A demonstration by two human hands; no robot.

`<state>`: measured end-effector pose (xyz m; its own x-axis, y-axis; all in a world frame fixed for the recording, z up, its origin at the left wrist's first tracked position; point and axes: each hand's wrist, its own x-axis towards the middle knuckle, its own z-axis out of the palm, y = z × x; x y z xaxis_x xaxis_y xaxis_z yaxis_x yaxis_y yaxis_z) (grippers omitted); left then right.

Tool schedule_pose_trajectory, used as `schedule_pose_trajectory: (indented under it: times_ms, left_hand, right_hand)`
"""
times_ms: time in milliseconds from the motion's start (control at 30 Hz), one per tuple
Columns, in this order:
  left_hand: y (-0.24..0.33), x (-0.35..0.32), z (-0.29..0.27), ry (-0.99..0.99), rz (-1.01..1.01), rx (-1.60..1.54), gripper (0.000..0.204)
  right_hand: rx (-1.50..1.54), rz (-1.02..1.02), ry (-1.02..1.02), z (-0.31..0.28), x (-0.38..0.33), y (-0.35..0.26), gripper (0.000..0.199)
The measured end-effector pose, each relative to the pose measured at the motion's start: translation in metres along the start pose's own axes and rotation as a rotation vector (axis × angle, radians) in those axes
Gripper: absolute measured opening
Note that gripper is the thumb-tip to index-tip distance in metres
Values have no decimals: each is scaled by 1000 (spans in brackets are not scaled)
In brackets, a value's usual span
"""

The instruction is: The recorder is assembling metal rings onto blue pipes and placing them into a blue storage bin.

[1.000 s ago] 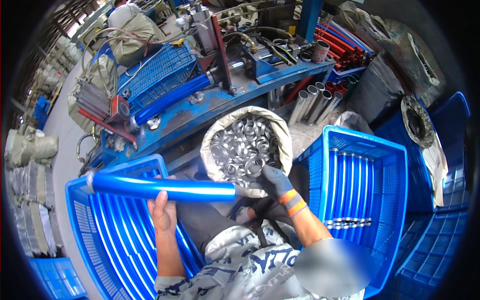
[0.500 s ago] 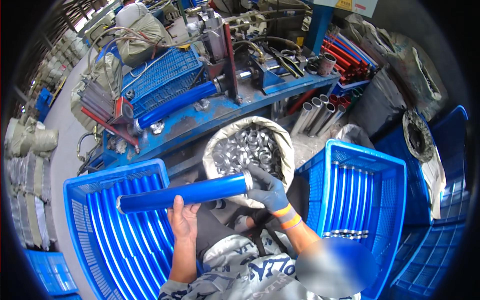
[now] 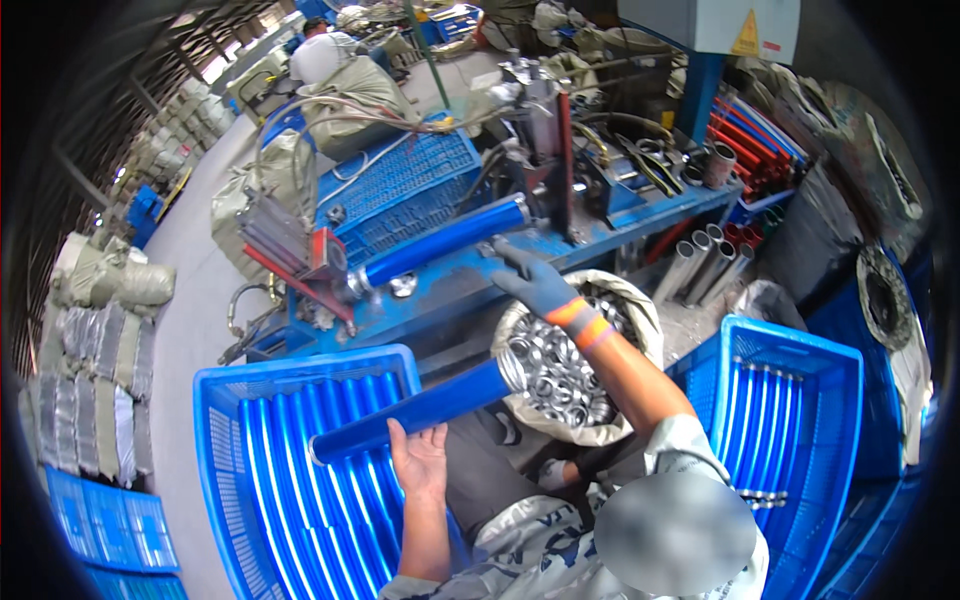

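My bare left hand (image 3: 421, 462) supports a blue tube (image 3: 415, 411) from below, its thumb against the near side. The tube tilts up to the right, with a silvery ring (image 3: 512, 370) at its right end. My right hand (image 3: 537, 285), in a grey glove with an orange cuff, reaches forward over the sack's far rim. Its fingers are stretched toward a second blue tube (image 3: 445, 242) lying in the bench machine; whether they touch it I cannot tell. Beneath my right forearm, an open whitish sack (image 3: 640, 300) holds many metal rings (image 3: 562, 385).
A blue crate (image 3: 208, 440) of blue tubes stands at my left, another crate (image 3: 845, 400) of tubes at my right. Ahead runs the blue workbench (image 3: 420, 312) with hoses and pliers (image 3: 655, 172). Bare metal tubes (image 3: 700, 262) stand right of the sack. Far back is another person (image 3: 322, 55).
My right hand has let go of the tube's right end and moved forward to the bench. The left hand keeps the tube, now more tilted. The whole view has shifted.
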<state>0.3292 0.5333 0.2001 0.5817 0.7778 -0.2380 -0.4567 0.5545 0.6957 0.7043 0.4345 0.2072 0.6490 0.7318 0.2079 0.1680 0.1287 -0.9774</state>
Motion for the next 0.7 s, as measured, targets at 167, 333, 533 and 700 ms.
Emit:
schedule_pose_trajectory:
  times_ms: [167, 333, 533, 700]
  left_hand:
    - [39, -12, -31, 101, -7, -89, 67]
    - [25, 9, -37, 117, -33, -54, 62]
    - [13, 48, -49, 82, -14, 61, 55]
    - [-83, 186, 99, -129, -91, 6, 65]
  right_hand:
    - [-1188, -273, 252, 60, 137, 61, 53]
    - [-1521, -157, 297, -5, 178, 99, 50]
    - [-697, -722, 251, 34, 71, -120, 79]
    - [-137, -562, 558, -99, -92, -125, 87]
